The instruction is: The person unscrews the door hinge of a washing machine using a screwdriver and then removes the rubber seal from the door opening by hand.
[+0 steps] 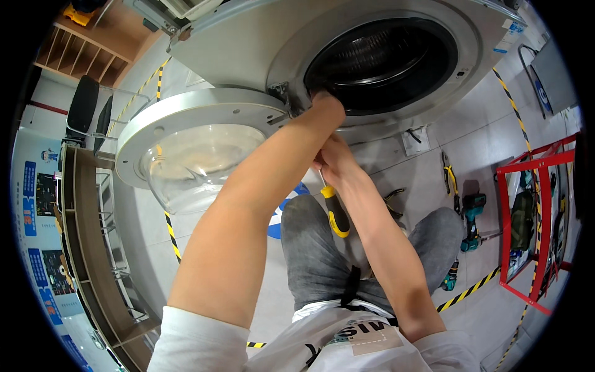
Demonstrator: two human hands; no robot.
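In front of me stands a grey front-loading washing machine (248, 53) with its round opening exposed. My left hand (323, 99) reaches to the lower left edge of the black rubber door seal (387, 111); its fingers are hidden there. Just below, my right hand (334, 160) is closed with a screwdriver (336, 214) in it. The yellow and black handle points down toward my lap, and the thin shaft runs up into the fingers. To the left, the round door (204, 102) with its clear glass bowl (198, 158) hangs open on its hinge (280, 93).
On the floor to the right lie yellow-black pliers (450, 177), a second pair of pliers (393, 201) and a teal cordless drill (473, 217). Farther right stands a red-framed tool rack (507, 223). Striped tape (477, 288) marks the floor. A wooden shelf (93, 229) stands left.
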